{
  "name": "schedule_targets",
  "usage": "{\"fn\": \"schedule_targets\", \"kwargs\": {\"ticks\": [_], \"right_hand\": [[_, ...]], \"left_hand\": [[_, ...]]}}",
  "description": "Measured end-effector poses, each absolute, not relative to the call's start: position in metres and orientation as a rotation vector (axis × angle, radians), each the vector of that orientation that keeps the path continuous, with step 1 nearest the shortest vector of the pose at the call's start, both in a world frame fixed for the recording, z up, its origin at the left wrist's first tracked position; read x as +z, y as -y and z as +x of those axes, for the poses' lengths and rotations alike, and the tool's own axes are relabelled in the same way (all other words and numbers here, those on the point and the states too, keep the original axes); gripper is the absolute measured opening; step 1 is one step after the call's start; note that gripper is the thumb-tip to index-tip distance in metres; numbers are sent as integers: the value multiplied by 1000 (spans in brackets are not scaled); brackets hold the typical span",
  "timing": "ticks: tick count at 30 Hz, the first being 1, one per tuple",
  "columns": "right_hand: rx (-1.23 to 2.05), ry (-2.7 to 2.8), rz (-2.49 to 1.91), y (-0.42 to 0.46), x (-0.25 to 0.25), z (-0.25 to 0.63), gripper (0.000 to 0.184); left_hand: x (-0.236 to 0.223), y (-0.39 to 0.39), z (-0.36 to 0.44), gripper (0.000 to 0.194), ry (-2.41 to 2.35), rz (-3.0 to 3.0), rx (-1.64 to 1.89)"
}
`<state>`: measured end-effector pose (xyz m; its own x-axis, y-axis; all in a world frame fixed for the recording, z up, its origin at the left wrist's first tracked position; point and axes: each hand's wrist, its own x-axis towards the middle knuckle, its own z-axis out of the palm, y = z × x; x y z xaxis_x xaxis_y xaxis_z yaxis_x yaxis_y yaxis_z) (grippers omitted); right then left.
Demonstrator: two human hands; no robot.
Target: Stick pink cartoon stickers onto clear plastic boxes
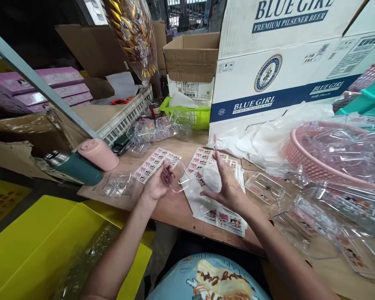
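My left hand (158, 181) grips a small transparent plastic box (178, 180) by its left side, fingers curled round the edge. To the right of it, my right hand (226, 183) is raised with thumb and index finger spread apart. A small pinkish piece, perhaps a sticker (215, 141), shows at the index fingertip. Beneath the right hand lie sticker sheets (229, 221) printed with cartoon cats, partly covered by whitish backing paper (195, 193). Another sticker sheet (156, 163) lies behind my left hand.
Transparent boxes with stickers (265, 188) crowd the table's right side beside a full pink basket (295, 146). At left stand a transparent tray (118, 184), a green bottle (76, 168) and a pink cup (98, 154). A yellow box (34, 246) is below left; a beer carton (287, 100) rises behind.
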<state>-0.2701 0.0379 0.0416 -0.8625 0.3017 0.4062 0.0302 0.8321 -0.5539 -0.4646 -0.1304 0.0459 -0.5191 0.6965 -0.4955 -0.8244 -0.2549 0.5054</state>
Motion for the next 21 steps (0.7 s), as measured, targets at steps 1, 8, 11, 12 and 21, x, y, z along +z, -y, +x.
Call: {"fn": "schedule_targets", "kwargs": {"ticks": [1,8,11,12,21], "right_hand": [[874,2518,-64,-34,50,-270,122],[1286,2350,133,-13,76,-260,119],[1317,2165,-181,-23,69,-253,126],[1321,2120,-248,-26,67,-252,128],[1258,1917,-577,-7,58,-281,132]], "left_hand": [[49,128,-454,34,-887,-205,1868],[52,152,-410,41,-1607,421,1868],[47,201,-446,55,-2584,710,1887],[44,217,-463,64,-2844,744,1736],[53,183,-453,47,-2406,1207,1699]]}}
